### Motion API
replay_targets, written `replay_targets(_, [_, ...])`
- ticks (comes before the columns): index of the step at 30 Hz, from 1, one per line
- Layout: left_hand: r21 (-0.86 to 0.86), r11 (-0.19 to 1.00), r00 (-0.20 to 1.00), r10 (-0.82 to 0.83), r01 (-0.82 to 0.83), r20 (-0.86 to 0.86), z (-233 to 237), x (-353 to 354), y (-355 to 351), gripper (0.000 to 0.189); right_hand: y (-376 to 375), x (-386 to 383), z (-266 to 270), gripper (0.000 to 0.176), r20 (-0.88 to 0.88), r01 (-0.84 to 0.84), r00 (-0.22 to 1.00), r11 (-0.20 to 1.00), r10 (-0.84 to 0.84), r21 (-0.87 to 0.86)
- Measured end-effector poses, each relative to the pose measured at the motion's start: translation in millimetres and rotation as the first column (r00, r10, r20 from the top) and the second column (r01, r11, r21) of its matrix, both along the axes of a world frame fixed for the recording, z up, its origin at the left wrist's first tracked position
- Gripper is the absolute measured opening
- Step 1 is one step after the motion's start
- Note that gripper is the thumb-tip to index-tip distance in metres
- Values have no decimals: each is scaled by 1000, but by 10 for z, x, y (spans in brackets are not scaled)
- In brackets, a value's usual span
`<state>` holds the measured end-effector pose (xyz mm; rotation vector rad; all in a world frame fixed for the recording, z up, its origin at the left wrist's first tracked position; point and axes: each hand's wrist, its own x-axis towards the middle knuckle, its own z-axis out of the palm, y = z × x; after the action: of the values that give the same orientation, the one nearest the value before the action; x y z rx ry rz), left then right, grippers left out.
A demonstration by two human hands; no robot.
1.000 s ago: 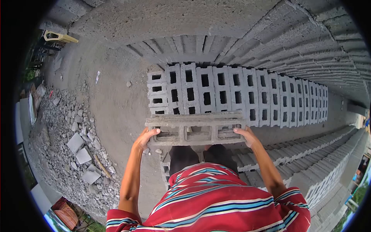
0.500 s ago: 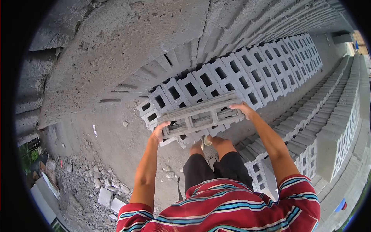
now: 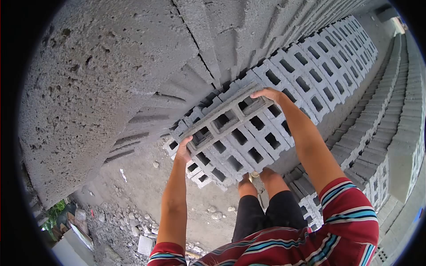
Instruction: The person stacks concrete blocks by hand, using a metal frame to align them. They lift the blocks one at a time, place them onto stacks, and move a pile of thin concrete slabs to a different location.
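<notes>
A grey hollow concrete block (image 3: 216, 129) with three rectangular cells is held between both hands. My left hand (image 3: 183, 149) grips its near-left end, thumb over the top edge. At the opposite end, my right hand (image 3: 269, 95) is closed on the block, its thumb along the upper edge. Under and beyond the held block lies a long stack of similar concrete blocks (image 3: 278, 69), their cells facing up. Whether the held block touches the stack cannot be told from this angle.
A rough, tall block wall (image 3: 102, 84) rises along the stack's far side. More stacked blocks (image 3: 370, 142) line the right. Loose stones (image 3: 131, 223) and a pale block (image 3: 145, 245) lie on the dirt ground at the lower left. My legs (image 3: 266, 213) stand close to the stack.
Both hands have carried the concrete block forward, away from my body and over the stack, toward the wall. The block's right end now points further upward in view. My head view has shifted.
</notes>
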<state>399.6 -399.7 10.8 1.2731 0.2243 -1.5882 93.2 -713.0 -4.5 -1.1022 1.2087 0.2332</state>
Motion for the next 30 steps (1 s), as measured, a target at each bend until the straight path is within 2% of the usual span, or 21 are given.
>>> replay_targets(1, [26, 1000, 1000, -1, 1, -14, -73, 42, 18, 48, 29, 47, 194, 86, -14, -20, 1000, 1000, 20, -14])
replay_targets(3, [25, 999, 999, -27, 26, 21, -46, 48, -3, 47, -49, 68, 66, 88, -54, -41, 998, 999, 41, -3])
replay_targets(4, [36, 998, 999, -49, 48, 12, -45, 43, -1, 47, 2, 92, 346, 89, -96, -40, 995, 999, 37, -25])
replay_targets(6, [53, 994, 995, -98, 98, -4, -26, 65, -36, 46, 20, 127, 506, 90, -48, -47, 998, 999, 45, -24])
replay_targets(8, [48, 998, 999, -36, 37, -7, 20, 54, -101, 45, 13, 134, 463, 91, 57, -57, 997, 998, 59, -35])
replay_targets(10, [66, 996, 997, -58, 55, 52, -129, 111, -33, 46, -58, 99, 388, 94, -26, 99, 995, 992, -101, -80])
replay_targets(11, [302, 949, 959, -167, 93, 229, 4, 101, -51, 51, -4, 51, 346, 92, -122, 194, 970, 970, -212, -143])
replay_targets(12, [322, 929, 909, -283, 181, 305, 243, 41, -100, 54, 158, 8, 343, 87, -60, 367, 909, 859, -413, -356])
replay_targets(13, [452, 892, 900, -208, 14, 382, 560, -125, -214, 50, 250, -46, 378, 82, 47, 503, 816, 666, -577, -551])
replay_targets(15, [315, 935, 858, -23, -163, 512, 95, 85, 94, 45, 762, -360, 407, 47, 225, 716, 584, 365, -780, -595])
replay_targets(16, [243, 959, 705, -69, -149, 706, 168, -89, 131, 40, 1054, -545, 347, 31, 342, 782, 454, 183, -823, -596])
replay_targets(17, [171, 978, 504, -90, -117, 859, 360, -399, 195, 36, 1445, -682, 551, 31, 303, 799, 356, 120, -884, -590])
replay_targets(18, [106, 992, 267, -84, -69, 960, 540, -662, 192, 31, 1825, -926, 301, 34, 266, 861, 210, 49, -941, -506])
replay_targets(19, [68, 997, 227, -72, 22, 971, 663, -832, 101, 29, 2209, -1013, 376, 39, 173, 944, 28, -31, -985, -329])
replay_targets(20, [32, 993, 184, -52, 112, 982, 783, -972, -8, 26, 2597, -1175, 18, 42, -1, 970, -85, -83, -996, -229])
replay_targets(21, [0, 980, 138, -28, 200, 990, 893, -1033, -129, 24, 2849, -1173, -28, 43, -231, 986, -137, -110, -963, -127])
replay_targets(22, [-17, 959, 44, 5, 282, 999, 957, -1013, -373, 27, 3116, -1205, -231, 42, -334, 987, -160, -158, -929, -33])
replay_targets(25, [179, 903, 126, -244, 390, 961, 812, -693, -1044, 28, 3383, -1080, -722, 36, -524, 929, -154, -303, -838, 212])
replay_targets(26, [256, 871, 275, -390, 419, 879, 910, -700, -1131, 28, 3412, -1019, -859, 35, -566, 892, -143, -354, -812, 282])
replay_targets(28, [372, 777, 530, -623, 508, 575, 1099, -929, -1233, 28, 3785, -1255, -1917, 34, -268, 482, -112, -288, -957, 828])
replay_targets(30, [508, 558, 472, -829, 657, 300, 1050, -1312, -1020, 24, 3600, -1079, -1688, 31, -580, 794, -115, -426, -806, 433])
